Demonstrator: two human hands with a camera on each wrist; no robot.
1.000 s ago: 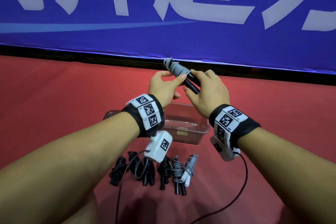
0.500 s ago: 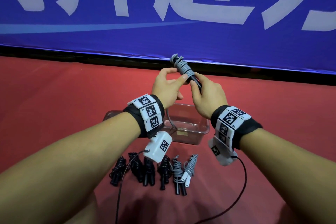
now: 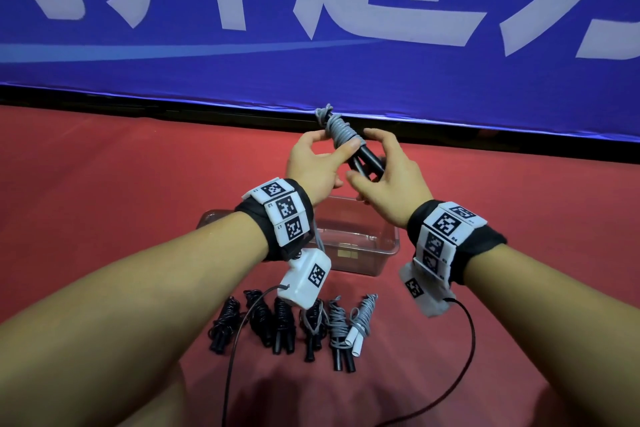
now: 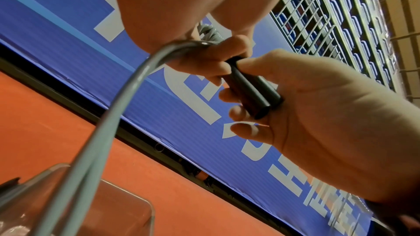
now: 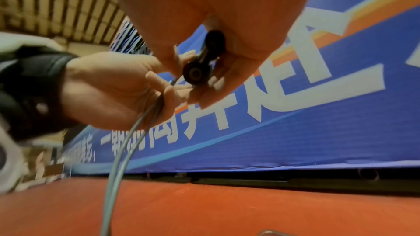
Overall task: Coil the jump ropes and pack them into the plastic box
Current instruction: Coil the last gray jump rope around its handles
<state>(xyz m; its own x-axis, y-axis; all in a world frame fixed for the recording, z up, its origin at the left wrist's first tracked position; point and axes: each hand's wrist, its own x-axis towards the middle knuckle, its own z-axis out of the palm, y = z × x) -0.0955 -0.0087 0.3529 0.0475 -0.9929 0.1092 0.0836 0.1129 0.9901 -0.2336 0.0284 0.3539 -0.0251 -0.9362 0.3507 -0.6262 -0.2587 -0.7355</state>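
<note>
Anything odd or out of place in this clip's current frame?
One small oddity: in the floor row of coiled ropes, the rightmost grey rope has white handles and lies tilted; the others have black handles. Otherwise nothing looks spilled or damaged.

A blue banner (image 3: 311, 28) printed with large white characters and a pale blue stripe stretches across the back of the scene, its lower edge meeting a dark strip (image 3: 207, 107) that runs along a red floor (image 3: 104, 184). In the left wrist view, a metal railing (image 4: 318, 15) stands above the banner, with rows of blue seats (image 4: 363, 6) behind it; the banner's lower corner carries an orange band.
</note>
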